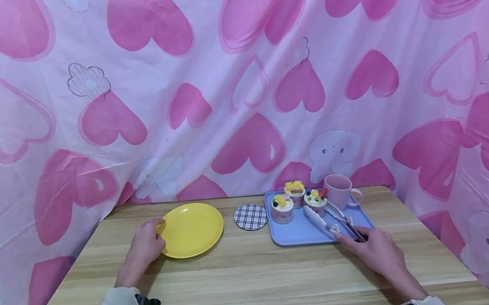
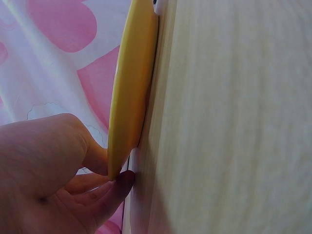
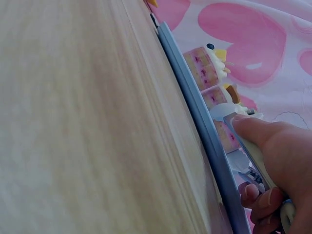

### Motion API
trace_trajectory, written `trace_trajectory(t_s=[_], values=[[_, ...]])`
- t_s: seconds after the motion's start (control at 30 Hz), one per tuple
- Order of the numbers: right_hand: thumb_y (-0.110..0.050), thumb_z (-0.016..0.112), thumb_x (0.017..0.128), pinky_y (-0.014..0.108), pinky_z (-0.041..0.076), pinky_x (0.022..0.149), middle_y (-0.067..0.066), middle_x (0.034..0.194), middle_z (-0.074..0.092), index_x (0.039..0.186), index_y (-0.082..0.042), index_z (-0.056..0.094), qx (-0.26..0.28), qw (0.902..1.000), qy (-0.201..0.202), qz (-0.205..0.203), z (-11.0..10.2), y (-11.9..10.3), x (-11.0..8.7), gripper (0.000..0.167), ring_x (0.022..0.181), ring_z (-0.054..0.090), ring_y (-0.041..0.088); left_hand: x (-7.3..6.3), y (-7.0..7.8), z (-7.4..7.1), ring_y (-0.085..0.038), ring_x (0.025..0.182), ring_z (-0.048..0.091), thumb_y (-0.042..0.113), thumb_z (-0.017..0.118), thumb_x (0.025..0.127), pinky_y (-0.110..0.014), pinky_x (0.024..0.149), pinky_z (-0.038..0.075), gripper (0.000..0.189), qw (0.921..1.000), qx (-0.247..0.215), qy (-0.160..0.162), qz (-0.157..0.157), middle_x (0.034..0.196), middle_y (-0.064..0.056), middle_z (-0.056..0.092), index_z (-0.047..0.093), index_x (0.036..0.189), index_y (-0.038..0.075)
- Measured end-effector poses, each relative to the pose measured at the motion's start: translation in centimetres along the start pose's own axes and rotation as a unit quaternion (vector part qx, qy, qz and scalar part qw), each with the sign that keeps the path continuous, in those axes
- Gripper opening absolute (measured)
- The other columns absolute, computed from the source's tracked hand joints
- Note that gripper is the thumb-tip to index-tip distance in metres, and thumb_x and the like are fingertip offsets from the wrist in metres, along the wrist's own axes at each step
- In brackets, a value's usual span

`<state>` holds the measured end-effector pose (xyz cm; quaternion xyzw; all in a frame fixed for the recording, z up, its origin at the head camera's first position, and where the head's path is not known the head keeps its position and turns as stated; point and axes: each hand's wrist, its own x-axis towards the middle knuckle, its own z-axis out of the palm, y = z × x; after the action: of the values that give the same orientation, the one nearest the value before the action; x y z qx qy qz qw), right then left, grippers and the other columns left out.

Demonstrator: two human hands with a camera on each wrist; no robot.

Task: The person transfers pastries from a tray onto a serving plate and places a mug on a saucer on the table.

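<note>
My left hand grips the left rim of a round yellow plate, thumb over the edge and fingers beneath it in the left wrist view. In my right hand is a pair of food tongs, their arms spread. The tong tips reach to either side of a small dessert cup topped with fruit and cream. Two similar dessert cups, one at the left and one at the back, stand beside it on a blue tray.
A pink mug stands at the tray's back right corner, its handle to the right. Between plate and tray lies a round checkered coaster. A heart-patterned pink cloth hangs behind the wooden table.
</note>
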<state>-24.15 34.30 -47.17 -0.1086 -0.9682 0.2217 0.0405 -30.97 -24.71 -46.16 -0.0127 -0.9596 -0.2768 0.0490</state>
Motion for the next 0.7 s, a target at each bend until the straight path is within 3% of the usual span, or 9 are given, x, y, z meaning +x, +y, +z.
trace_trajectory(t_s=[0.33,0.53,0.7], values=[[-0.099,0.055,0.079,0.031,0.042,0.065,0.034,0.150,0.060,0.154,-0.007,0.059,-0.016,0.9993,0.029,-0.017,-0.07,0.06,-0.39,0.119,0.105,0.066,0.034,0.04,-0.08,0.02,-0.043,0.114,0.060,-0.011,0.063,0.085,-0.062,0.107,0.058,0.059,1.0000,-0.004,0.003,0.003,0.146,-0.038,0.058,0.059,0.144,-0.013],[-0.096,0.057,0.081,0.035,0.046,0.072,0.034,0.149,0.060,0.153,-0.006,0.060,-0.012,0.9981,0.053,-0.029,0.07,-0.14,-0.53,0.115,0.110,0.067,0.037,-0.01,-0.11,0.00,-0.042,0.111,0.060,-0.010,0.064,0.086,-0.061,0.105,0.059,0.058,1.0000,-0.004,0.003,0.003,0.146,-0.038,0.059,0.059,0.144,-0.013],[-0.097,0.057,0.080,0.035,0.043,0.075,0.034,0.144,0.064,0.155,-0.005,0.057,-0.004,0.9985,0.050,-0.024,-0.08,-0.45,-0.60,0.119,0.106,0.064,0.035,0.00,-0.14,0.00,-0.042,0.112,0.060,-0.010,0.064,0.086,-0.061,0.106,0.059,0.059,1.0000,-0.006,0.000,0.000,0.146,-0.038,0.058,0.058,0.144,-0.012]])
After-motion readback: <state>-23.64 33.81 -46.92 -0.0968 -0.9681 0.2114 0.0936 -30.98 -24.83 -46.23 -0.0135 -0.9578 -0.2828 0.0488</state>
